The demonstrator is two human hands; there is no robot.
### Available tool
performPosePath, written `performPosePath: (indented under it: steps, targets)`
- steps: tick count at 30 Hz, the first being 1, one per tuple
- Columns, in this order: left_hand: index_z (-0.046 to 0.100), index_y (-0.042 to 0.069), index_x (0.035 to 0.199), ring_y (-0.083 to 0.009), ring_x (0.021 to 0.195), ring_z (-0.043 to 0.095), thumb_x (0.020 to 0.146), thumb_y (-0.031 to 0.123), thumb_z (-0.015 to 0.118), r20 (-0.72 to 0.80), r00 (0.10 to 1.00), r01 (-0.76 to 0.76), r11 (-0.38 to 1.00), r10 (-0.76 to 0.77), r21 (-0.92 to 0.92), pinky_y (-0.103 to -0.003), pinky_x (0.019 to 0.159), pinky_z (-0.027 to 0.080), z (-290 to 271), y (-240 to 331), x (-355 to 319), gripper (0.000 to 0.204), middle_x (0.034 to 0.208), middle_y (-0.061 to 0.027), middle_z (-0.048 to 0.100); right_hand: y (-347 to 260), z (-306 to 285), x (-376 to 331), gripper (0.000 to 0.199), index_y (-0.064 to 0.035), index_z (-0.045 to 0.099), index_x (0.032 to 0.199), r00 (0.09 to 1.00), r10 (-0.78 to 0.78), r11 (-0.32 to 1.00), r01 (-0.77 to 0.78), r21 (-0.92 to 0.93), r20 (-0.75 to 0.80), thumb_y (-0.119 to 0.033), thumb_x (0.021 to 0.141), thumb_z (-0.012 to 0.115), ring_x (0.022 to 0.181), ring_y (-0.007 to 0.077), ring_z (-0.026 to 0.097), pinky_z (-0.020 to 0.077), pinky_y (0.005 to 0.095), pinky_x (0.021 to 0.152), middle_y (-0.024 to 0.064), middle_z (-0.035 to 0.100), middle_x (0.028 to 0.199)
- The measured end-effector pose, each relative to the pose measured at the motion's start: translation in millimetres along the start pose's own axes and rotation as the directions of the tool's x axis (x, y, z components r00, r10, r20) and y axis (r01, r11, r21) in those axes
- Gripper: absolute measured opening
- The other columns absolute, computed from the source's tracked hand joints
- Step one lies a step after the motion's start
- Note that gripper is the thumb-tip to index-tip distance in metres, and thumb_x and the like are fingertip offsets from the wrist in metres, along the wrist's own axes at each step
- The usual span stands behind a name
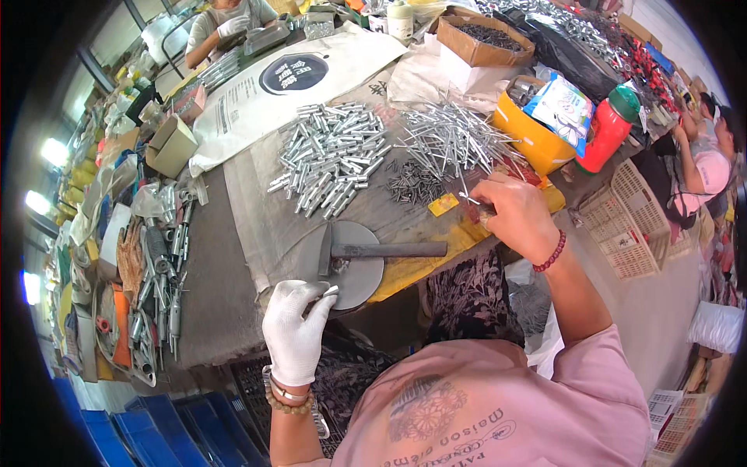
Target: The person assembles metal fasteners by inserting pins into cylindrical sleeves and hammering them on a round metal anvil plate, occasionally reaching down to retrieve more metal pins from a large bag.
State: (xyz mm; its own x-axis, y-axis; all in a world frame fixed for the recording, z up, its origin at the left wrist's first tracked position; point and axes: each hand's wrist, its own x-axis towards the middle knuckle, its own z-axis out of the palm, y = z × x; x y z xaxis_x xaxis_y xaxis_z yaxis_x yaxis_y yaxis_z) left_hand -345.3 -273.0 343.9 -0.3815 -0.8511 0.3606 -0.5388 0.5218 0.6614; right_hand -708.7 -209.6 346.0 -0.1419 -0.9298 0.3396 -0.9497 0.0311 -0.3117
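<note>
My left hand (294, 331), in a white knitted glove, is closed in a pinch at the near-left rim of a round grey metal plate (364, 289). What sits between its fingertips is too small to make out. On the plate lies a hammer (393, 250), its head to the left and its handle pointing right. My bare right hand (515, 212) pinches a thin metal rod (467, 198) beside a pile of long silvery rods (459, 140). Small dark metal pieces (416, 183) are heaped to the left of that hand, near a yellow tag (443, 205).
Short silvery metal cylinders (334, 156) form a big heap mid-table. A yellow box (537, 136), a red bottle with green cap (605, 132) and a cardboard box (482, 43) stand far right. Tools (163, 272) crowd the left edge. Another person (226, 27) works across the table.
</note>
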Motion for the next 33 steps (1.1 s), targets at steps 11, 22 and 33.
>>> performPosePath:
  steps: [11, 22, 33]
  targets:
    - [0.079, 0.002, 0.099, -0.0294, 0.093, 0.066, 0.083, 0.004, 0.082, 0.025, 0.998, -0.067, 0.991, 0.064, 0.120, -0.038, 0.084, 0.053, 0, -7, -7, 0.017, 0.096, -0.0129, 0.069, -100, 30, -10, 0.019, -0.0093, 0.070, 0.094, 0.906, -0.424, 0.816, 0.370, 0.445, 0.024, -0.006, 0.077, 0.077, 0.091, 0.0306, 0.066, 0.0549, 0.0422, 0.079, 0.0073, 0.063, 0.094]
    - [0.080, 0.002, 0.098, -0.0292, 0.092, 0.067, 0.083, 0.003, 0.081, 0.011, 0.999, -0.040, 0.995, 0.039, 0.096, -0.038, 0.083, 0.054, -3, -9, -9, 0.016, 0.093, -0.0129, 0.070, -125, 52, 16, 0.022, -0.0093, 0.073, 0.095, 0.785, -0.619, 0.758, 0.599, 0.256, -0.004, -0.010, 0.073, 0.078, 0.088, 0.0259, 0.065, 0.0542, 0.0396, 0.079, 0.0045, 0.060, 0.092]
    - [0.078, 0.002, 0.099, -0.0298, 0.092, 0.067, 0.083, 0.002, 0.080, 0.011, 0.999, -0.051, 0.986, 0.049, 0.156, -0.038, 0.083, 0.053, -1, -8, -11, 0.017, 0.096, -0.0128, 0.067, -124, 55, 25, 0.013, -0.0090, 0.069, 0.091, 0.697, -0.717, 0.677, 0.699, 0.229, -0.011, -0.013, 0.079, 0.070, 0.088, 0.0232, 0.065, 0.0545, 0.0371, 0.078, 0.0038, 0.058, 0.092]
